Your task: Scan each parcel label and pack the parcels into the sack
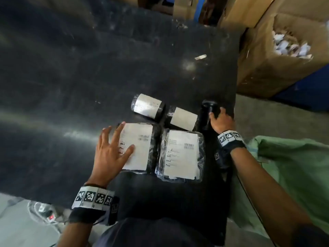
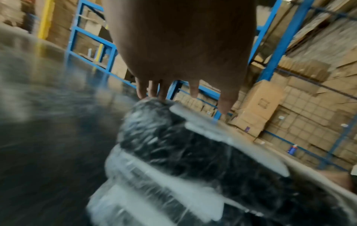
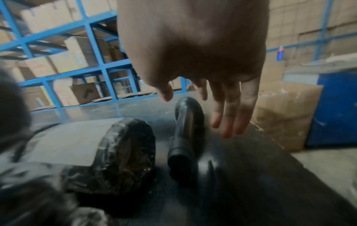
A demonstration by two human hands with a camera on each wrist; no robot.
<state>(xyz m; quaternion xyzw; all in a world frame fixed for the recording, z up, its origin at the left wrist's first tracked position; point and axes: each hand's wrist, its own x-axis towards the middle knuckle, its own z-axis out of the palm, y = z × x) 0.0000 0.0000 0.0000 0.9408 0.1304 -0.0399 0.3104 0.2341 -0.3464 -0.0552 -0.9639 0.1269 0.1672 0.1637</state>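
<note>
Four black plastic-wrapped parcels with white labels lie on the black table [image 1: 89, 77]. My left hand [image 1: 115, 139] rests open with spread fingers on the left flat parcel [image 1: 140, 148]; the left wrist view shows fingertips [image 2: 142, 94] touching its far edge [image 2: 193, 152]. Beside it lies a second flat parcel [image 1: 181, 154]. Behind them lie two rolled parcels [image 1: 147, 106] [image 1: 183, 118]. My right hand [image 1: 220, 120] hovers open over the black scanner [image 1: 208, 111] at the table's right edge; in the right wrist view its fingers [image 3: 228, 119] hang straight above the scanner [image 3: 187, 130]. The green sack [image 1: 293, 166] hangs at the right.
An open cardboard box [image 1: 267, 72] of paper scraps stands beyond the table's right edge. A small paper scrap [image 1: 200, 57] lies on the far table. Blue shelving [image 3: 77, 68] stacked with cartons surrounds the area. Cables [image 1: 44, 211] lie on the floor at lower left.
</note>
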